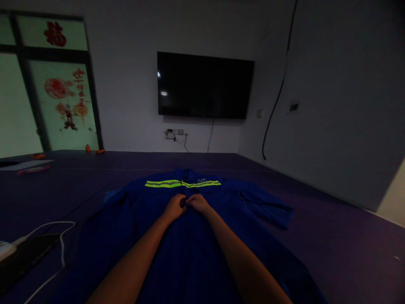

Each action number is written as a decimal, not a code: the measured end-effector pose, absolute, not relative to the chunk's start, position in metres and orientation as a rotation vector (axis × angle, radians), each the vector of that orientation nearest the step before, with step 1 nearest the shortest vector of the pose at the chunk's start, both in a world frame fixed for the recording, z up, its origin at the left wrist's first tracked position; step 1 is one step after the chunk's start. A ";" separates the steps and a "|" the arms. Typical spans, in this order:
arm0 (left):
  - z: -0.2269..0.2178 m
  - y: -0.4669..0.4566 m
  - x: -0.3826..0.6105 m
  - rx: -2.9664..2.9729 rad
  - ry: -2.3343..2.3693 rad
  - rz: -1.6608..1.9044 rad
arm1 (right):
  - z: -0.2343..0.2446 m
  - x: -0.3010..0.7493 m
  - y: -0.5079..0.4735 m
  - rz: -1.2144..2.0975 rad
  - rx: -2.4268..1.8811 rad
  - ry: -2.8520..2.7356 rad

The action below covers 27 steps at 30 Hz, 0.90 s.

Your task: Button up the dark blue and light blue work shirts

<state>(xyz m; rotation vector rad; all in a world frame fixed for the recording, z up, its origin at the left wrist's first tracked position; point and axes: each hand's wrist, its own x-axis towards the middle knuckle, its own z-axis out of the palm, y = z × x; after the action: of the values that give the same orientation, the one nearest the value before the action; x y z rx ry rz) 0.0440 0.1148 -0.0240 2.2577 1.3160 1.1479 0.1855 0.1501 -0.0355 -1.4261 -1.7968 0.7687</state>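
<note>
A blue work jacket with a yellow-green reflective stripe across the chest lies spread flat on a dark purple surface, collar away from me. My left hand and my right hand meet at the middle of the jacket front, just below the stripe. Both have their fingers pinched together on the front edges of the fabric. What sits between the fingertips is too small and dark to make out.
A white cable and a dark flat device lie at the left. Papers and small orange items rest at the far left. A black wall television and a decorated window stand beyond.
</note>
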 end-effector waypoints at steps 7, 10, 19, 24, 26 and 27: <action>-0.025 0.116 0.045 2.318 1.344 1.128 | -0.038 0.186 0.147 0.681 -1.409 -1.757; -0.027 0.117 0.044 2.280 1.344 1.133 | -0.038 0.187 0.145 0.609 -1.372 -1.755; -0.027 0.123 0.042 2.082 1.313 1.215 | -0.036 0.188 0.140 0.508 -1.303 -1.793; -0.028 0.125 0.041 2.042 1.253 1.276 | -0.033 0.186 0.137 0.452 -1.320 -1.812; -0.029 0.125 0.041 2.033 1.201 1.295 | -0.031 0.186 0.135 0.431 -1.316 -1.837; -0.029 0.125 0.041 2.037 1.184 1.298 | -0.031 0.185 0.134 0.421 -1.316 -1.849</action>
<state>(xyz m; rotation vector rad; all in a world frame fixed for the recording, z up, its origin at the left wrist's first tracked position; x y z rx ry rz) 0.0406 0.1252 -0.0291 2.0366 1.1836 1.2978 0.1854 0.1340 -0.0307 -1.3157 -1.8489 0.4207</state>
